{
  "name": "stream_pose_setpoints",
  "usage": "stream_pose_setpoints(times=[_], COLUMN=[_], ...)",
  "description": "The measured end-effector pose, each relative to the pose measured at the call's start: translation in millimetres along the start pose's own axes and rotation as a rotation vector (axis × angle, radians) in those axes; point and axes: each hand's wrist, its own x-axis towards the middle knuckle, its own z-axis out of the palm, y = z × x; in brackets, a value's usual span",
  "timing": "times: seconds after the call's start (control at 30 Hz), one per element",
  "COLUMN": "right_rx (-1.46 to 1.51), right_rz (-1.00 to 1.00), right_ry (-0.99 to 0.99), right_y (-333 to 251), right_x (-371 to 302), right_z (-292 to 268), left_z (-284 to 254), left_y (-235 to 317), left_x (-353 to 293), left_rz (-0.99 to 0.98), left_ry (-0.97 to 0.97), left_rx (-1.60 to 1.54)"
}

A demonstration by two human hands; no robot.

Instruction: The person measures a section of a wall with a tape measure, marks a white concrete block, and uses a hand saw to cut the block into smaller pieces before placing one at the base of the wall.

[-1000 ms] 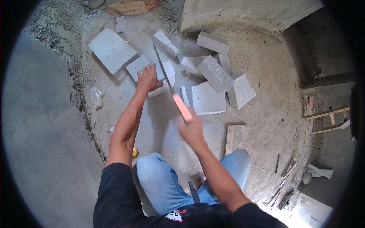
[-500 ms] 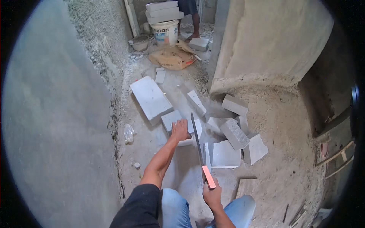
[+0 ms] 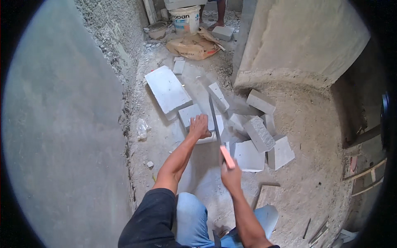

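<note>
Here's the small pale block on the dusty floor, and the left hand is planted right on top of it, palm down, fingers laid out loosely over its near right part, nothing gripped between them. Over on the block's right side, the right hand is closed tight round the orange handle of a handsaw, nearer the person than the block itself, while the long dark blade runs forward along that right side; whether the teeth are touching it, I can't tell from here. Look just beyond the block, to the left: a large pale slab, lying flat. Beyond it to the right, a narrow piece, close to the saw's tip. Well to the block's right there's a jumble, with a rough-faced block leaning over a squarish one. Left of the block, a crumpled clear plastic bag; far beyond it, a brown paper sack, a white bucket and another person's bare lower legs, partly cut off by the upper edge of the view.
</note>
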Motion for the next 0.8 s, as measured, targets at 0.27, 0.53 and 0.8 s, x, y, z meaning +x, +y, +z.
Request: stream_pose_setpoints(times=[0.27, 0.53, 0.8], right_rx=[0.042, -0.016, 0.064], right_rz=[0.119, -0.159, -0.072], right_ry=[-0.063, 0.106, 0.077], right_y=[-24, -1, 14], right_x=[6, -12, -52], right_z=[-10, -2, 5], left_z=[-3, 11, 8], left_y=[8, -1, -5], left_x=[9, 13, 6], left_rz=[-0.110, 0.041, -0.023], left_ry=[0.024, 0.026, 0.075], left_rx=[-0.059, 0.043, 0.106])
